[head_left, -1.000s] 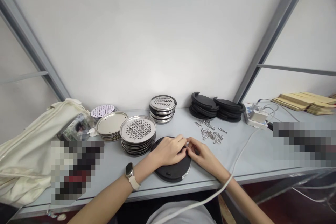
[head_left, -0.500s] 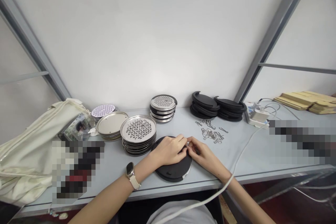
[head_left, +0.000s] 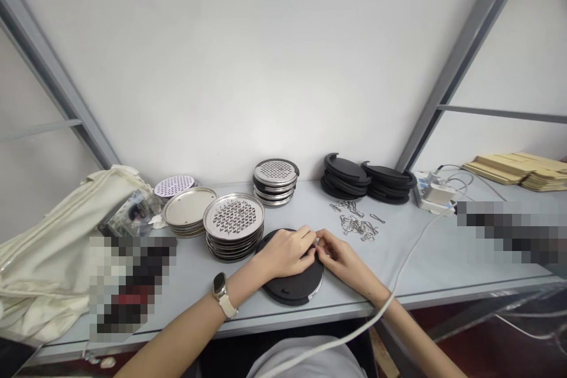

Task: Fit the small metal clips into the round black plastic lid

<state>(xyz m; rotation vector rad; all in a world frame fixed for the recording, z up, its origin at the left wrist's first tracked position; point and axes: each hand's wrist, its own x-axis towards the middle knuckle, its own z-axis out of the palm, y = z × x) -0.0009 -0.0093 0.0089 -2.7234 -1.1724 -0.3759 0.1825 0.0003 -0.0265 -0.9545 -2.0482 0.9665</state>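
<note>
Lying flat near front edge of table (head_left: pixel 443 254): black disc (head_left: pixel 291 290), left hand (head_left: pixel 287 253) palm-down across it, fingers bent toward right rim. Right hand (head_left: pixel 339 258) at that rim, thumb and fingers drawn together beside left fingertips; cannot tell whether either hand pinches something small. Just left of disc, stack of graters (head_left: pixel 233 223). Beyond right hand, loose metal clips (head_left: pixel 358 228). Farther, near wall (head_left: pixel 283 71), smaller grater stack (head_left: pixel 275 175), piled black plates (head_left: pixel 345 180).
</note>
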